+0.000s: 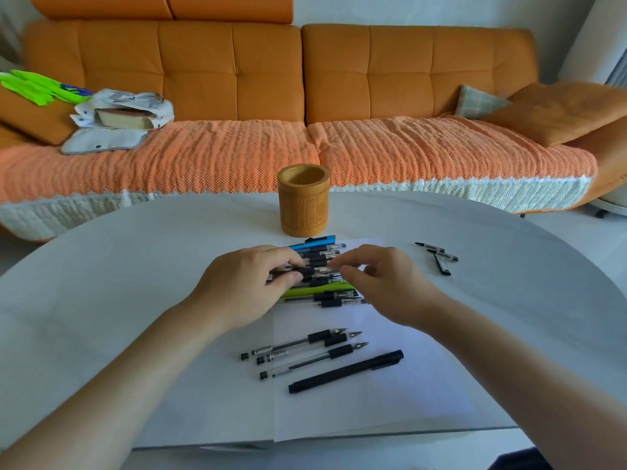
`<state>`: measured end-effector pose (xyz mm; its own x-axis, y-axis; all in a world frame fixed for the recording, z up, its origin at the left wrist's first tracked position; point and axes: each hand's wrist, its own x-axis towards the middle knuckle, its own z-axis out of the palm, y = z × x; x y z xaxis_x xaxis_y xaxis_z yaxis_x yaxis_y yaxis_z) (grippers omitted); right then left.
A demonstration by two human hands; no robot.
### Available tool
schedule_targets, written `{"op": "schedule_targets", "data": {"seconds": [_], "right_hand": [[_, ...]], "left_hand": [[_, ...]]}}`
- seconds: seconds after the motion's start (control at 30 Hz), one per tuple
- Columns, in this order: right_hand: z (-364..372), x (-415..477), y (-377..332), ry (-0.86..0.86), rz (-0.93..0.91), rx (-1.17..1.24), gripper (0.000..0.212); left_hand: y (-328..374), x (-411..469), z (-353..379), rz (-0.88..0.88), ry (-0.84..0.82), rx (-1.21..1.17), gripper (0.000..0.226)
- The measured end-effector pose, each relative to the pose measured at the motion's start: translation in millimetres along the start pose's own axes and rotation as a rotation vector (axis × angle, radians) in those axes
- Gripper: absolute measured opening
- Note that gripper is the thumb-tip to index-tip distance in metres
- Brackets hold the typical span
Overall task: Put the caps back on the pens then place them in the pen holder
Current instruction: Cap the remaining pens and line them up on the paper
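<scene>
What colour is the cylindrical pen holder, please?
The cylindrical pen holder is yellowish-brown, seen in the head view.

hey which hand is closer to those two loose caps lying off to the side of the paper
Right. The right hand lies beside the pen pile, nearer the loose caps at the paper's right. The left hand is farther, across the pile, gripping a pen.

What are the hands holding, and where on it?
Both hands hold one pen over the pile: the left hand pinches its black grip, the right hand its clear tip end.
</scene>
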<state>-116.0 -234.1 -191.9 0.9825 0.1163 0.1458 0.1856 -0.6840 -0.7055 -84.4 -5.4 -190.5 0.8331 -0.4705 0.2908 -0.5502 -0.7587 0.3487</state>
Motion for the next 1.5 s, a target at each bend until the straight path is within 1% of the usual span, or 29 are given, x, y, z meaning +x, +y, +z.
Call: {"op": "schedule_targets", "data": {"seconds": [0.2, 0.33, 0.43, 0.6, 0.73, 0.8, 0.87, 1.03, 1.13, 1.2, 1.3, 1.4, 1.5], "right_hand": [[6, -3, -2, -0.029, -0.051, 0.01, 0.018], [6, -5, 1, 0.029, -0.155, -0.045, 0.017], [11, -8, 4, 0.057, -0.236, -0.08, 0.016], [18, -12, 4, 0.065, -0.178, 0.034, 0.017], [17, -17, 1, -0.011, -0.067, 0.167, 0.014], [15, -17, -3, -0.052, -0.033, 0.178, 0.018], [11, -14, -4, -0.074, -0.011, 0.147, 0.017], [7, -12, 1, -0.063, -0.033, 0.014, 0.006], [6, -12, 2, -0.112, 0.011, 0.004, 0.008], [5, -12, 5, -0.145, 0.028, -0.044, 0.004], [5, -14, 10, -0.157, 0.006, -0.198, 0.013], [9, -15, 11, -0.131, -0.071, -0.334, 0.01], [11, -15, 11, -0.112, -0.14, -0.396, 0.01]], "left_hand": [[4, 1, 3, 0.048, -0.063, -0.114, 0.017], [3, 2, 2, 0.074, -0.11, -0.147, 0.022], [3, 0, 1, 0.124, -0.117, -0.158, 0.02], [5, -4, 0, 0.197, -0.057, -0.181, 0.014], [6, -9, 3, 0.241, -0.025, -0.163, 0.014], [8, -10, 5, 0.229, -0.017, -0.173, 0.015], [10, -11, 6, 0.201, -0.026, -0.187, 0.018], [10, -8, 12, 0.15, -0.133, -0.164, 0.028], [6, -8, 15, 0.151, -0.126, -0.147, 0.03], [6, -9, 17, 0.141, -0.159, -0.103, 0.029], [7, -12, 18, 0.128, -0.197, 0.016, 0.029], [7, -12, 16, 0.112, -0.174, 0.024, 0.029], [4, -13, 12, 0.108, -0.164, 0.035, 0.018]]}}
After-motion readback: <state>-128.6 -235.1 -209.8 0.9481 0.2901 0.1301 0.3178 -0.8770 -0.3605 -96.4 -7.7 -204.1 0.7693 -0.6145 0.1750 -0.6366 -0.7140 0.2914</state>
